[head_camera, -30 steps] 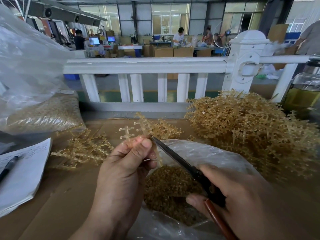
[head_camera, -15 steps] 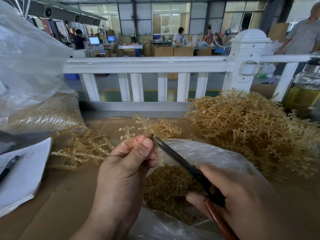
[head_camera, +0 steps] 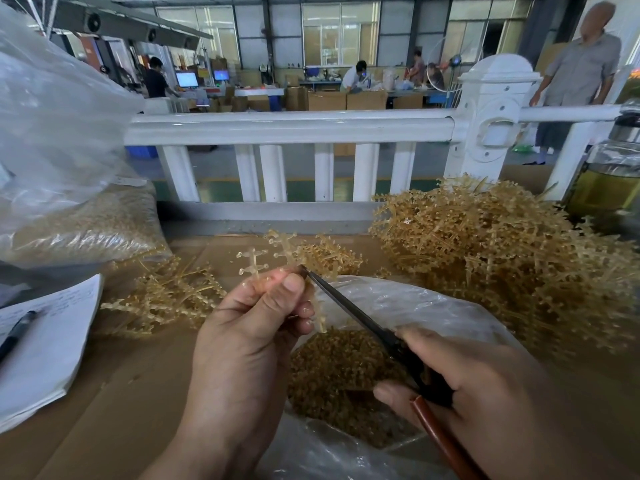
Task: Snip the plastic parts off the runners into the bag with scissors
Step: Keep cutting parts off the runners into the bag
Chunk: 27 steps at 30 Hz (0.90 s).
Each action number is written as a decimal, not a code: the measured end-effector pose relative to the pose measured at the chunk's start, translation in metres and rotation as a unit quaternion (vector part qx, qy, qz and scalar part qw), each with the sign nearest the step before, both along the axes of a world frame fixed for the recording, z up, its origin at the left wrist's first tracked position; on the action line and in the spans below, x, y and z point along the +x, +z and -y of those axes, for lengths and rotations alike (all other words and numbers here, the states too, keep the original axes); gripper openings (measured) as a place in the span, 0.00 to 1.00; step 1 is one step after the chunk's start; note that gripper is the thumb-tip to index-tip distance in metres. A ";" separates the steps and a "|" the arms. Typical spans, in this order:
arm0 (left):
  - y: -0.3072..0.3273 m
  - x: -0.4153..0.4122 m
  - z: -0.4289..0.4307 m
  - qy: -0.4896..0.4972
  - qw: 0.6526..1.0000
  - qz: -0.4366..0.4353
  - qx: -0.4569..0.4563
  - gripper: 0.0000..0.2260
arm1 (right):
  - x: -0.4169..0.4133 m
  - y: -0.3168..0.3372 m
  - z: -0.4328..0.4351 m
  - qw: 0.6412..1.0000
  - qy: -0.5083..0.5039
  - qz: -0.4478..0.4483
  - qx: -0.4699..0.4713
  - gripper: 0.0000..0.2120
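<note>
**Trainee:** How does the runner (head_camera: 277, 258) handle, and where is it?

**Operator:** Judged light, thin and springy, and likely brittle at the joints. It is held above the near middle of the desk (head_camera: 121, 393), over the open bag (head_camera: 398, 306). The left hand (head_camera: 249, 341) pinches its stem, thumb and fingers clamped together on it. Take hold of the stem, not the small parts.

**Trainee:** And the scissors (head_camera: 360, 320)?

**Operator:** The right hand (head_camera: 467, 386) has its fingers curled round the handles. The blades lie nearly together, with the tip at the runner just beside the left thumb (a nick hazard).

**Trainee:** What stands around?

**Operator:** Cut parts (head_camera: 339, 368) lie in the bag. A large pile of runners (head_camera: 502, 258) fills the desk's far right, close against the bag — its branches could snag the plastic. A smaller heap (head_camera: 162, 296) lies left of the hand, near a paper pad (head_camera: 45, 344) with a pen (head_camera: 15, 334) at the left edge. A filled sack (head_camera: 69, 230) sits at the far left corner and a jar (head_camera: 609, 174) at the far right. A white railing (head_camera: 287, 128) runs beyond the far edge. The cut itself appears unobstructed.
</note>
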<state>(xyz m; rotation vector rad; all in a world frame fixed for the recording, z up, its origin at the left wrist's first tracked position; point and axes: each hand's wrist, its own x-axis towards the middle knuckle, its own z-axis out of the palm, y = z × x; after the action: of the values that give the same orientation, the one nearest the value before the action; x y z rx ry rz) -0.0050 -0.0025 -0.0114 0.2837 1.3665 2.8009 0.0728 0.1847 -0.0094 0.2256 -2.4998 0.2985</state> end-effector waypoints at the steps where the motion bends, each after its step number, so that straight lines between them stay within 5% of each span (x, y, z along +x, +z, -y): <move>1: 0.000 0.000 0.000 -0.002 1.000 -0.003 0.002 0.07 | 0.000 0.001 0.000 1.000 -0.001 0.001 -0.004 0.23; 27: -0.010 -0.012 0.005 0.010 0.999 -0.011 -0.042 0.10 | -0.002 -0.001 -0.001 0.997 0.018 0.068 -0.017 0.20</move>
<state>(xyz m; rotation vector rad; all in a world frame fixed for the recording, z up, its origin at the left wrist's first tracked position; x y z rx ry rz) -0.0165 -0.0080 -0.0216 0.3032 1.4961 2.7543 0.0706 0.1859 -0.0101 0.2453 -2.6249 0.3822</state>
